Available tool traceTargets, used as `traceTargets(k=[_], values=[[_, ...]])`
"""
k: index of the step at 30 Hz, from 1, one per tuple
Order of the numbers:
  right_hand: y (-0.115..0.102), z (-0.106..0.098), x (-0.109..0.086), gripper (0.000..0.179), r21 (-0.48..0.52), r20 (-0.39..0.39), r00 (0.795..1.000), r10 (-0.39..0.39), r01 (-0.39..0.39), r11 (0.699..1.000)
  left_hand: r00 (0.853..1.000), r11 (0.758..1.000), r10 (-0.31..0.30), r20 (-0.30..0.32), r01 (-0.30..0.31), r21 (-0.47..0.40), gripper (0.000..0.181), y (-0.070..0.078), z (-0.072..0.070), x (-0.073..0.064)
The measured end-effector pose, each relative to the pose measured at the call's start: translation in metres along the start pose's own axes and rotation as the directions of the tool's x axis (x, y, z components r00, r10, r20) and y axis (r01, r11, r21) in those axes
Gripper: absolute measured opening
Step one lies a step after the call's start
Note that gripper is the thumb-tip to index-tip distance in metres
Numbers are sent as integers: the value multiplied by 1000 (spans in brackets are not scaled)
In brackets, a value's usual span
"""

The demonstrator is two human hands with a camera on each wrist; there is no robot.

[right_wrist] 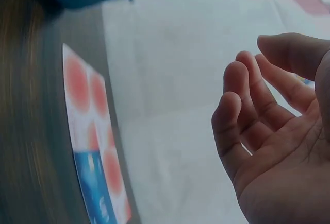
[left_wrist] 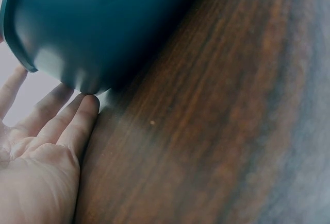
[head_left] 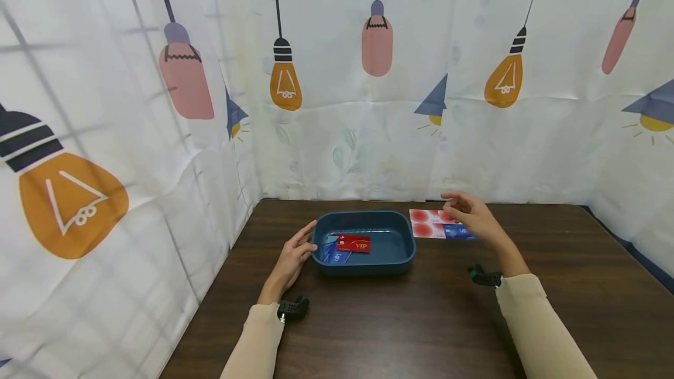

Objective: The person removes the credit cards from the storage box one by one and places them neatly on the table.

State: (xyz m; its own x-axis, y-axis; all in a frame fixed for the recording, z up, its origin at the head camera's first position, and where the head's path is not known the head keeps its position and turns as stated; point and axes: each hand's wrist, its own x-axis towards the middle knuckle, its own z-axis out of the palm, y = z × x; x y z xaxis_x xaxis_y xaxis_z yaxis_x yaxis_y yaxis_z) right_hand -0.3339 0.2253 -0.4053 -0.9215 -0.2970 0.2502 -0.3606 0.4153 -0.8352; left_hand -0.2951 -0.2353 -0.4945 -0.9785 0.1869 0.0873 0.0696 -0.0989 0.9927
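Observation:
A dark teal rectangular container [head_left: 363,269] stands on the table. Inside its left half lie a red card [head_left: 347,243] marked VIP and some blue cards [head_left: 334,257], partly overlapped by the red one. My left hand [head_left: 292,255] is at the container's left end; in the left wrist view its extended fingertips [left_wrist: 88,105] meet the outer wall. To the right of the container is a white sheet with red circles [head_left: 423,230], with a blue card [head_left: 457,231] on its near right part. Over the sheet hovers my right hand [head_left: 476,218], fingers loosely bent and holding nothing.
The dark wooden table [head_left: 395,326] runs back to a white curtain [head_left: 326,151] printed with lamps and bulbs. More curtain hangs along the left and right sides. Each wrist wears a black band, the left band [head_left: 293,307] lying close over the table.

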Motion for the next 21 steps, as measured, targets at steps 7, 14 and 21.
traceTargets(k=[7,14,21], values=[[-18,31,7,37,2,45,993,-111,111,994,1000,1000,-2,-3,2,1,61,2,1,0],[-32,63,9,35,38,86,988,-128,125,991,1000,1000,-1,-6,1,-1,61,1,0,0],[-39,93,9,35,57,116,987,-108,102,993,1000,1000,-4,-4,4,1,61,0,-1,0]])
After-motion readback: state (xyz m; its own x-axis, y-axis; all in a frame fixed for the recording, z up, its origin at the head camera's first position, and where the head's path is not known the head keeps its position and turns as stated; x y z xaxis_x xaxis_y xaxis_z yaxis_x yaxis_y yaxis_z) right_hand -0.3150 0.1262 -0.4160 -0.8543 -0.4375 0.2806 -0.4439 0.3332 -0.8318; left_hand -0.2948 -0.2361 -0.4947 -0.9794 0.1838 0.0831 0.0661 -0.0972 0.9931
